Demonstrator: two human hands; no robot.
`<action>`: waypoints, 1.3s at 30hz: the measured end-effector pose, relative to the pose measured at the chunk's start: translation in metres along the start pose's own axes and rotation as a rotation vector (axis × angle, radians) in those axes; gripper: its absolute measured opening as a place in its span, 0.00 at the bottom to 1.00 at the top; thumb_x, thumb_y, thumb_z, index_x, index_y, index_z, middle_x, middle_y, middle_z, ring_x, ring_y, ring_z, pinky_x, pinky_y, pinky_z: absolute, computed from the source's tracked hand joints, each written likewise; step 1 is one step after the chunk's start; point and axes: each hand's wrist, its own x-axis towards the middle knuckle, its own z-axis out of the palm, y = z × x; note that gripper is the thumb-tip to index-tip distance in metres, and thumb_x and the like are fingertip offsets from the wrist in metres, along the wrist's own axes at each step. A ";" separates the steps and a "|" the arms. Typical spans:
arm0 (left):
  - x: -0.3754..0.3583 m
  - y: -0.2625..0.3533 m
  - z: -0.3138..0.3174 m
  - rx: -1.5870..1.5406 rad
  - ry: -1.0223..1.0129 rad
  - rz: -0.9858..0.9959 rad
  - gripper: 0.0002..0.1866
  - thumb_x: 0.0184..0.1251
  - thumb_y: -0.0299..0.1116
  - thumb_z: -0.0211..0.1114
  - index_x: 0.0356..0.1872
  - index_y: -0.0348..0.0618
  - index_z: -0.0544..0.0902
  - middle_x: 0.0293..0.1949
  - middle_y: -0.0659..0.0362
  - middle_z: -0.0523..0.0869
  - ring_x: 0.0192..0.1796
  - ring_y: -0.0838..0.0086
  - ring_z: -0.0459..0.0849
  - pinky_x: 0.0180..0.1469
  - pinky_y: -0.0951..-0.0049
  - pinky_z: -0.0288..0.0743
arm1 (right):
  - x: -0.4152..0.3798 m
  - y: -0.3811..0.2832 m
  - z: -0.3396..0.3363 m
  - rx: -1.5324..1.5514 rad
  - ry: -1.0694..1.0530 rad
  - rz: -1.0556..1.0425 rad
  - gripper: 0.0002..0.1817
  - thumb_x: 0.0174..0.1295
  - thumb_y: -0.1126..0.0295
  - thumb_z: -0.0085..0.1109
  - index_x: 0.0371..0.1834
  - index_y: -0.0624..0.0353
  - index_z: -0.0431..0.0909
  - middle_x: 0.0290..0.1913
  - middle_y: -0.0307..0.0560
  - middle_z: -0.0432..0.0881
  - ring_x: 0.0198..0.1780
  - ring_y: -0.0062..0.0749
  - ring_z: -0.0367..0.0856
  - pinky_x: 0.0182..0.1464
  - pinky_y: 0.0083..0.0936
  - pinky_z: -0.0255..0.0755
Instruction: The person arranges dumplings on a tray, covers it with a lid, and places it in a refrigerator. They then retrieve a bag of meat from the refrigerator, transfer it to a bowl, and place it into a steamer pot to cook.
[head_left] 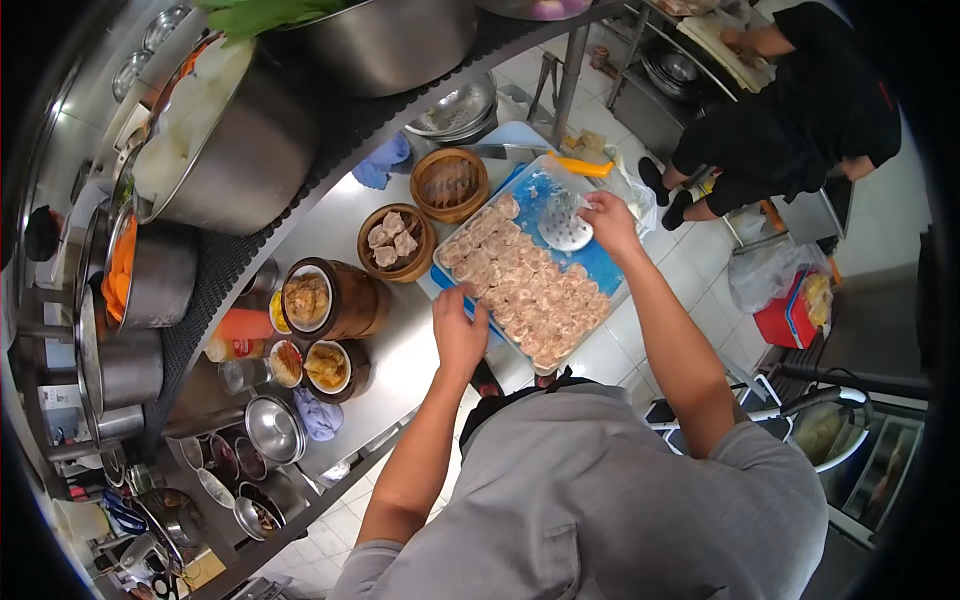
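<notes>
Lying between both hands: rows of pale dumplings.

The person wears a gray shirt of plain, matte cloth, loose enough to fall in soft folds and creases over the trunk. Its 2 short sleeves, the left and the right, match the shirt and end above the elbows, leaving both forearms bare. The left grip and right grip are bare as well. On the front, straight seams mark out a stitched patch in the same gray. Beyond the shirt's rounded edge shows black cloth, probably trousers, though the trunk hides most of it.
</notes>
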 end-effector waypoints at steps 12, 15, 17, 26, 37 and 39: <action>0.065 0.007 0.052 0.147 0.210 0.243 0.16 0.62 0.33 0.62 0.49 0.37 0.78 0.54 0.45 0.77 0.64 0.45 0.68 0.67 0.49 0.62 | 0.039 0.008 0.060 -0.542 0.311 -0.132 0.18 0.51 0.70 0.66 0.46 0.64 0.82 0.36 0.57 0.85 0.40 0.49 0.85 0.46 0.37 0.77; 0.063 0.008 0.053 0.202 0.194 0.262 0.16 0.63 0.34 0.62 0.49 0.37 0.78 0.54 0.45 0.77 0.64 0.46 0.68 0.67 0.49 0.62 | 0.048 0.014 0.064 -0.524 0.280 -0.106 0.18 0.50 0.69 0.66 0.45 0.64 0.82 0.37 0.58 0.86 0.41 0.49 0.85 0.46 0.37 0.77; 0.064 0.007 0.055 0.232 0.185 0.279 0.16 0.63 0.34 0.62 0.49 0.37 0.78 0.54 0.45 0.77 0.63 0.46 0.69 0.67 0.48 0.62 | 0.050 0.015 0.065 -0.514 0.247 -0.067 0.18 0.50 0.69 0.67 0.45 0.64 0.82 0.37 0.58 0.86 0.41 0.48 0.85 0.45 0.37 0.77; 0.070 0.007 0.051 0.216 0.204 0.318 0.18 0.62 0.35 0.63 0.50 0.37 0.77 0.52 0.45 0.78 0.61 0.47 0.71 0.64 0.51 0.65 | 0.034 0.007 0.054 -0.110 -0.011 -0.162 0.11 0.60 0.80 0.60 0.46 0.64 0.76 0.33 0.41 0.82 0.34 0.22 0.78 0.39 0.22 0.72; 0.173 0.048 0.053 0.449 -0.364 0.346 0.38 0.54 0.37 0.70 0.68 0.42 0.67 0.56 0.49 0.79 0.60 0.54 0.74 0.62 0.54 0.68 | 0.013 0.002 0.056 -0.085 0.079 -0.371 0.10 0.61 0.79 0.57 0.46 0.61 0.76 0.33 0.53 0.85 0.36 0.45 0.86 0.38 0.33 0.76; 0.179 0.051 0.055 0.498 -0.370 0.391 0.37 0.54 0.38 0.70 0.67 0.43 0.68 0.54 0.50 0.79 0.59 0.55 0.75 0.62 0.54 0.68 | 0.009 0.003 0.053 -0.098 0.141 -0.360 0.11 0.61 0.78 0.58 0.46 0.60 0.76 0.33 0.54 0.85 0.37 0.46 0.86 0.39 0.34 0.76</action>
